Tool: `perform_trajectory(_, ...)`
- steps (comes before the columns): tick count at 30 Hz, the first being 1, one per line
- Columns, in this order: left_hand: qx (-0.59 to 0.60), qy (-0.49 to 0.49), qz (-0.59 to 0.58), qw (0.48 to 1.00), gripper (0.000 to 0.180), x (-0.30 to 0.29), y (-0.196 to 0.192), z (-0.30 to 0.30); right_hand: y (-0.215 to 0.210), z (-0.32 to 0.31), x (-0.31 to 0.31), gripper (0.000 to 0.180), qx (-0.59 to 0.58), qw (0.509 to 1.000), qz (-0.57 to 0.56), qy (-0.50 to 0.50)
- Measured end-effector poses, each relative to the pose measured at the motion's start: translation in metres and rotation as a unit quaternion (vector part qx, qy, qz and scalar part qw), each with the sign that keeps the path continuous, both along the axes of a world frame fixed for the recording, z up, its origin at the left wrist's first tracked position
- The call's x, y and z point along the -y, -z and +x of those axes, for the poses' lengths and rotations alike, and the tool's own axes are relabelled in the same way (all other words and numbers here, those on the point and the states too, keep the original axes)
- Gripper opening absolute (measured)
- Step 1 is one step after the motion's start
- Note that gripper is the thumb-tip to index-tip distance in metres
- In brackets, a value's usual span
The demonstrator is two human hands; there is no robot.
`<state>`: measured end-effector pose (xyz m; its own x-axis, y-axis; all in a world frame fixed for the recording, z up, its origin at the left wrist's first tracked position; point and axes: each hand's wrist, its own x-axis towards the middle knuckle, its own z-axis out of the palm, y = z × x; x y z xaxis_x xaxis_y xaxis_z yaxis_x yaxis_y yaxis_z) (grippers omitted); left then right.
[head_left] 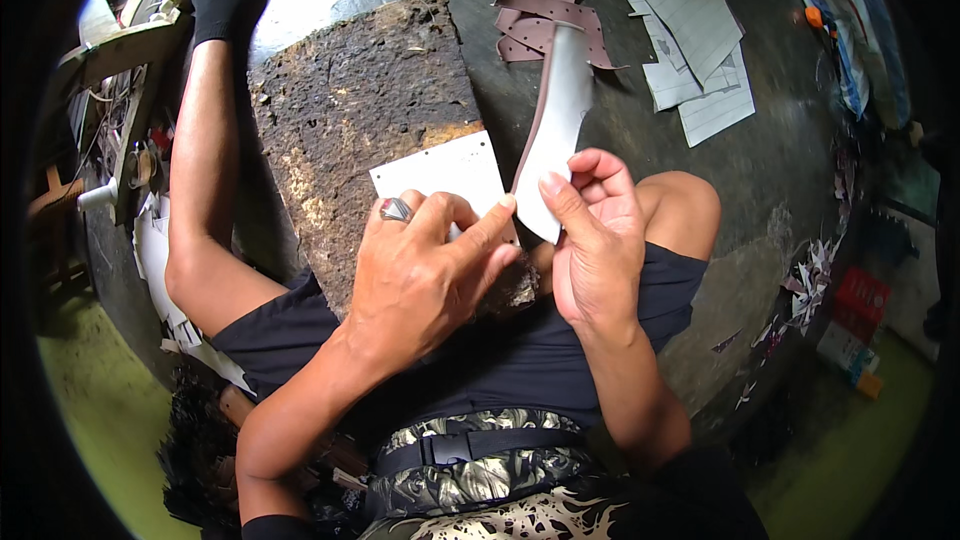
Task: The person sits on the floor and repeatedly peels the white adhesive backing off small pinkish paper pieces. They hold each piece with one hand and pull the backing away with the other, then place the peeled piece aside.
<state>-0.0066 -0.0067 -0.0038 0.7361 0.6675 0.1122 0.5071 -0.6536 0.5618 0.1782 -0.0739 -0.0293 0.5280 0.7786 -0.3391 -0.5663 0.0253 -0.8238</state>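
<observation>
A long curved strip (566,105), pale on its face and mauve along one edge, stands up from my right hand (600,250). The right thumb and fingers pinch its lower end. My left hand (415,260) rests over a white card (445,165) with small dark holes near its corners; its fingers are apart, and the outstretched index fingertip reaches the strip's left edge. Part of the card is hidden under this hand. Beneath the card is a thick, rough, dark brown slab (350,90), lying between my legs.
Beyond the slab lies a pile of mauve strips with dark dots (550,10). White lined sheets (690,20) overlap at the far right, near a blue and white plastic bag (845,30). Scraps (810,285) litter the right side; a wooden frame (125,50) stands left.
</observation>
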Motion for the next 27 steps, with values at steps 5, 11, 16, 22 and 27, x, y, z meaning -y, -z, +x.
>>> perform_trajectory(5,0.167,-0.02,0.141,0.976,0.037,0.003,-0.048,-0.007,-0.044,0.021,-0.014,0.038,0.321,0.9,0.071,-0.286)
perform_trajectory(11,-0.009,0.026,-0.031,0.999,0.067,-0.014,-0.083,-0.018,-0.062,0.039,-0.023,0.046,0.223,0.812,0.014,-0.539)
perform_trajectory(16,-0.089,0.033,-0.046,0.994,0.044,-0.024,-0.055,-0.031,-0.044,0.035,-0.015,0.033,0.199,0.849,-0.098,-0.48)
perform_trajectory(22,-0.13,0.004,0.011,0.991,0.021,-0.023,-0.037,-0.019,-0.025,0.028,-0.011,0.018,0.269,0.896,-0.132,-0.328)
perform_trajectory(27,-0.109,-0.031,0.142,0.983,0.035,-0.022,-0.027,0.005,-0.011,0.035,-0.013,0.016,0.18,0.927,-0.135,-0.301)
